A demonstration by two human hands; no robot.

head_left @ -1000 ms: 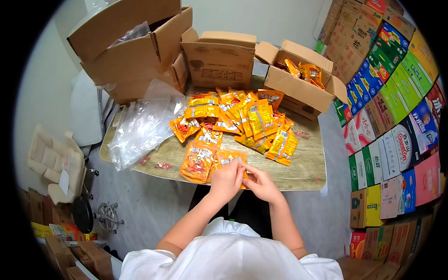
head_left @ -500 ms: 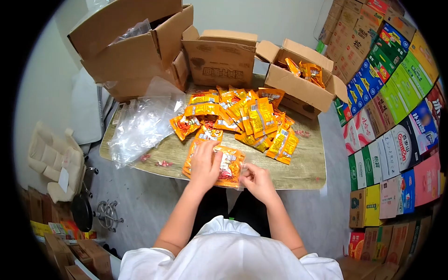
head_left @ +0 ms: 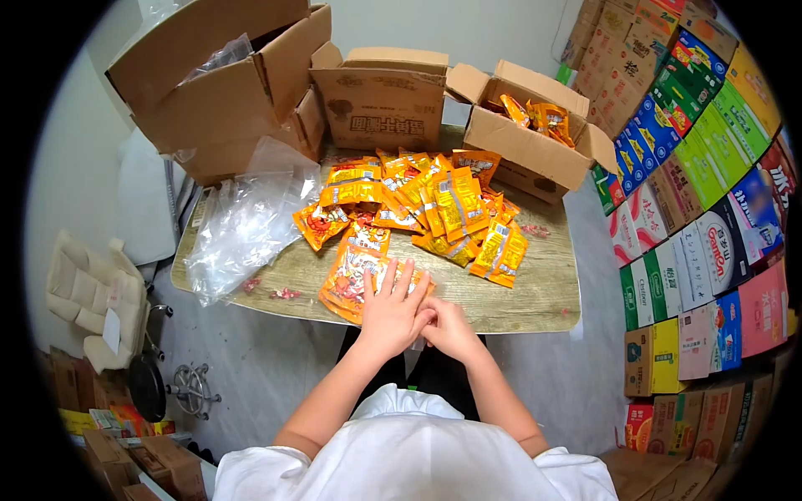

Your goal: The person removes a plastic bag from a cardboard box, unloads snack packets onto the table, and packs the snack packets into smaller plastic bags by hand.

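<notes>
My left hand (head_left: 389, 314) lies flat with fingers spread over orange snack packets (head_left: 344, 280) at the table's front edge. Clear plastic (head_left: 418, 343) shows below the packets, between my hands; it looks like the edge of a bag around them. My right hand (head_left: 451, 331) is closed at that edge, thumb and fingers pinched together against my left hand's side. Just beyond, a loose heap of orange and yellow snack packets (head_left: 458, 204) covers the middle of the table. Most of the bagged packets' right side is hidden under my left hand.
Empty clear plastic bags (head_left: 242, 242) lie on the table's left (head_left: 305, 294). Along the back stand a tall open carton (head_left: 225, 108), a middle carton (head_left: 380, 108) and a right carton (head_left: 526, 146) holding packets. Stacked boxes (head_left: 693, 275) line the right; a chair (head_left: 92, 288) stands left.
My left hand has slid right across the packets and its fingers have spread. My right hand has moved slightly left and down, so both hands now meet. The view has shifted a little.
</notes>
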